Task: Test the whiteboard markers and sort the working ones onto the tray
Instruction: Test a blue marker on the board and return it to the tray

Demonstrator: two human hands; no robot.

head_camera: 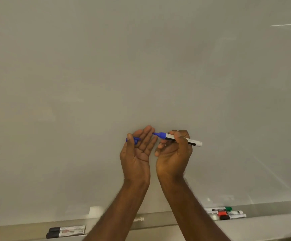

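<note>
- Filling the view ahead of you is a blank whiteboard (141,66), with its ledge (158,221) running along the bottom.
- Your right hand (174,150) is wrapped around the uncapped blue marker (177,139), whose tip points toward 9 o'clock and touches the fingertips (149,131) of your left hand (137,152).
- Your left hand is palm-up, fingers loosely spread, with the blue cap (132,139) pinned under the thumb.
- At 7 o'clock on the ledge lie two black markers (65,231), side by side.
- At 4 o'clock lie green (218,209), red (227,213) and black (232,217) markers, close together.
</note>
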